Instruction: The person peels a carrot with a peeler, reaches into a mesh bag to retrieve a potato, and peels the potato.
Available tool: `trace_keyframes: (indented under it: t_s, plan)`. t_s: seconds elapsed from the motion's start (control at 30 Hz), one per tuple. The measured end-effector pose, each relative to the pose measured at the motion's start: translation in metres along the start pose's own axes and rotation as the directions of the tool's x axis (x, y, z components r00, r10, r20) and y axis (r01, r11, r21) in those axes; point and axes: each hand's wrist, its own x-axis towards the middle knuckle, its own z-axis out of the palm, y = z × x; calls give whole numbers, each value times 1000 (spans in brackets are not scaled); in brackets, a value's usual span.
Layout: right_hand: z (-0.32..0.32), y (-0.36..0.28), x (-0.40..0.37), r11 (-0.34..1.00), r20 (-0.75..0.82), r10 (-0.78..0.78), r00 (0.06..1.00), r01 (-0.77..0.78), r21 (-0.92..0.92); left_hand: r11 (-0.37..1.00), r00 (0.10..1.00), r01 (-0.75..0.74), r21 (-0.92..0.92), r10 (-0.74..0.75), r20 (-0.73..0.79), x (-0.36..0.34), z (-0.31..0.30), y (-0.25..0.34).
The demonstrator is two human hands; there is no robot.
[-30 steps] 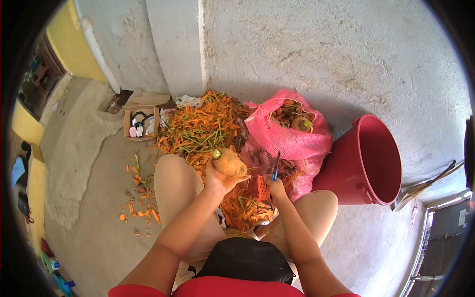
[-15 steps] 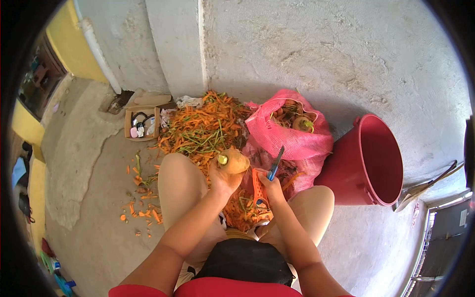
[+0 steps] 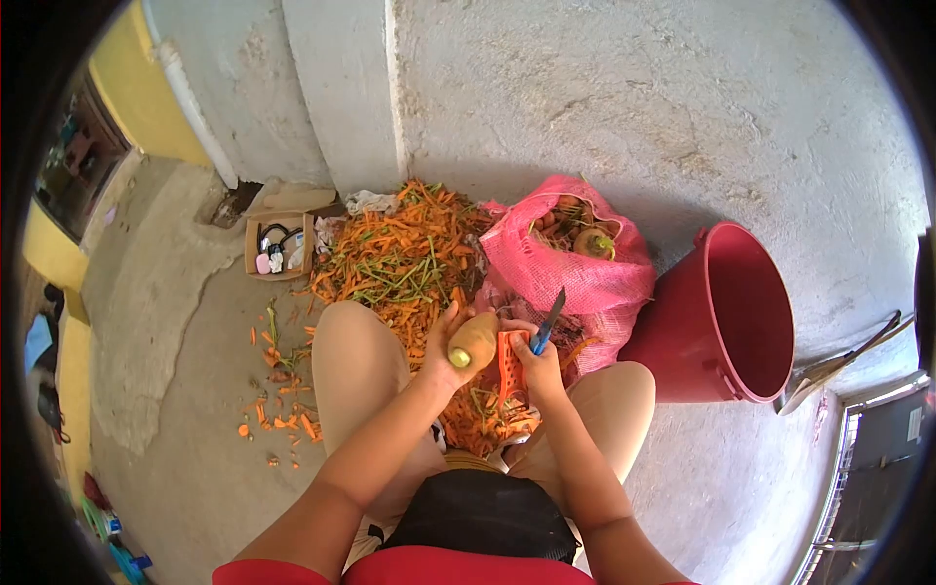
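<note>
My left hand point(image 3: 444, 359) grips a thick carrot point(image 3: 472, 340), its cut green-topped end turned toward me. My right hand point(image 3: 537, 371) holds an orange peeler point(image 3: 511, 363) together with a blue-handled knife point(image 3: 548, 323) that points up and away. The peeler lies against the carrot's right side. Both hands hover between my knees, above a heap of carrot peelings point(image 3: 400, 258) on the floor. A pink mesh sack point(image 3: 575, 263) with more carrots stands just beyond my right hand.
A red bucket point(image 3: 726, 317) stands to the right of the sack. A small cardboard box point(image 3: 278, 244) with odds and ends sits at the left by the wall. Loose carrot scraps point(image 3: 278, 390) lie on the concrete floor beside my left knee.
My left hand has turned the carrot so its top end faces me and lowered it. My right hand has come up and brought the peeler against the carrot.
</note>
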Motion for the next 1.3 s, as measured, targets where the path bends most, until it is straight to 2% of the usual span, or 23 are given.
trace_keyframes:
  t_s: [0.03,0.13,0.17,0.23,0.33,0.43,0.53,0.77,0.87,0.97,1.07,1.17,1.27,1.3]
  plan:
    - [-1,1,0,1000,2,-24,1000,24,-14,987,997,-64,144,69,-30,-1,-2,-2]
    - [0,-13,-6,999,-142,-37,989,40,18,964,997,58,259,-41,-68,-2,-1,2]
    - [-7,-15,-5,999,-167,21,986,-14,40,967,994,102,235,-91,-57,2,-9,5]
    - [-16,-17,-4,998,-230,19,973,-6,57,963,981,194,188,-192,-32,12,-29,9]
    - [-37,-4,2,993,-306,39,951,-2,121,898,916,400,181,-394,-69,-5,-12,4]
    - [-44,1,1,990,-371,43,928,10,140,861,888,461,215,-450,-98,-9,-11,0]
    - [-52,7,-4,988,-399,45,916,19,155,888,916,399,231,-399,-46,-5,-26,-4]
    - [-53,-2,-29,969,-405,53,913,51,241,953,962,269,138,-274,20,-26,-22,-15]
    - [-57,-7,-41,941,-376,102,921,33,336,969,977,202,143,-210,44,-29,-20,-17]
    - [-60,-10,-51,914,-360,82,929,74,399,951,950,289,110,-299,85,-26,-37,-6]
    - [-57,-13,-58,914,-377,76,923,87,395,938,955,275,213,-292,57,-35,-39,-13]
    - [-54,-14,-63,932,-419,81,904,80,353,927,966,257,274,-244,-79,-59,-5,-24]
    - [-41,-20,-63,942,-430,68,900,85,325,928,961,243,282,-269,57,-61,-6,-24]
    - [-33,-26,-64,935,-422,58,905,99,340,918,965,234,320,-260,43,-61,-9,-23]
